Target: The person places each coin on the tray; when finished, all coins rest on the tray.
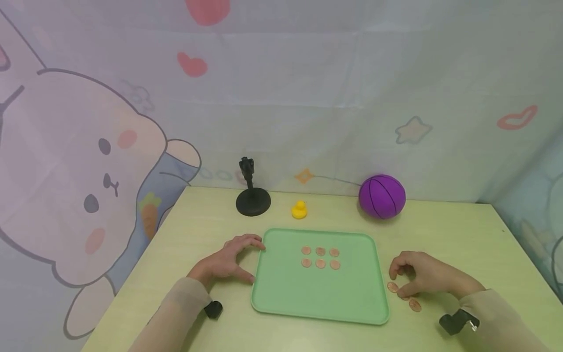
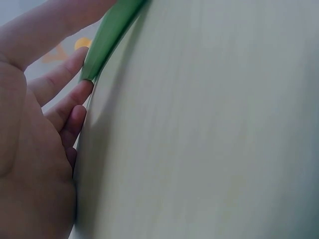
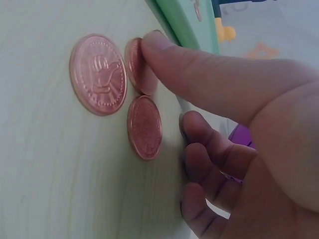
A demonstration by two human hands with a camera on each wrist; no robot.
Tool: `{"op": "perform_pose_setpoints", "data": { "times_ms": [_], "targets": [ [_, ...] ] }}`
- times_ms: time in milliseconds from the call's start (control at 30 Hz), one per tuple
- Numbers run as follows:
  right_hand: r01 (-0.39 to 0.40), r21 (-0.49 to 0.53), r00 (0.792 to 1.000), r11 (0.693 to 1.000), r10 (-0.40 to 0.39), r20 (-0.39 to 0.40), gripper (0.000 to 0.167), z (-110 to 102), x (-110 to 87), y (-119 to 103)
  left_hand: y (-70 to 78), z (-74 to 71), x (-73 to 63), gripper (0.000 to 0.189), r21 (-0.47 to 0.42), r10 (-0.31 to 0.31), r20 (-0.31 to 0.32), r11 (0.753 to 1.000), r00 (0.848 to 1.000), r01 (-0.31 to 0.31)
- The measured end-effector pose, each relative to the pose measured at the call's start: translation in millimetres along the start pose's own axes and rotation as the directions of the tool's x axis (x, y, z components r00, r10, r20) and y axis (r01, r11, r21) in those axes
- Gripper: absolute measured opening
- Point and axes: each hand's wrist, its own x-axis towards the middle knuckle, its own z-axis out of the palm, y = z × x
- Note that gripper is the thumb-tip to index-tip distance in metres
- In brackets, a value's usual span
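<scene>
My left hand (image 1: 228,259) rests at the left rim of a green tray (image 1: 281,300), its thumb and fingers spread along the edge. Several copper coins lie on the tray in two short rows, among them a front-row coin (image 1: 320,264). Beside the tray's right side, my right hand (image 1: 422,274) is over three loose coins on the table. Its thumb tip touches one coin (image 3: 142,74), and the other fingers are loosely bent, apart from the thumb. A coin with a raised thumbs-up design (image 3: 98,74) and another coin (image 3: 144,128) lie next to it.
Toward the back of the pale table (image 1: 448,230) stand a black round-based stand (image 1: 253,201), a yellow rubber duck (image 1: 299,210) and a purple ball (image 1: 381,196). Behind them hangs a printed cloth (image 1: 286,98). Each wrist wears a small black device.
</scene>
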Motion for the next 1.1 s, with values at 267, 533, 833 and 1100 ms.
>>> {"op": "perform_pose_setpoints", "data": {
  "times_ms": [267, 533, 833, 1100],
  "targets": [
    [-0.013, 0.062, 1.0, 0.998, 0.012, 0.02, 0.017, -1.4, -0.3, -2.1, 0.5, -0.1, 0.9, 0.074, 0.006, -0.014, 0.009, 1.0, 1.0, 0.014],
    [0.001, 0.035, 1.0, 0.999, -0.002, 0.016, 0.019, -0.9, 0.6, -0.4, -1.6, 0.1, 0.2, 0.074, 0.0, -0.015, 0.005, 1.0, 1.0, 0.015],
    [-0.008, 0.164, 0.998, 0.986, -0.002, 0.061, 0.014, -2.8, 1.1, 1.7, -0.3, 0.0, 0.1, 0.074, -0.004, -0.011, 0.008, 1.0, 1.0, 0.011],
    [0.003, 0.203, 0.997, 0.979, -0.02, 0.08, 0.015, -5.2, 0.9, 2.9, -1.5, 0.3, 0.5, 0.074, -0.006, -0.006, -0.001, 1.0, 1.0, 0.006]
  ]
}}
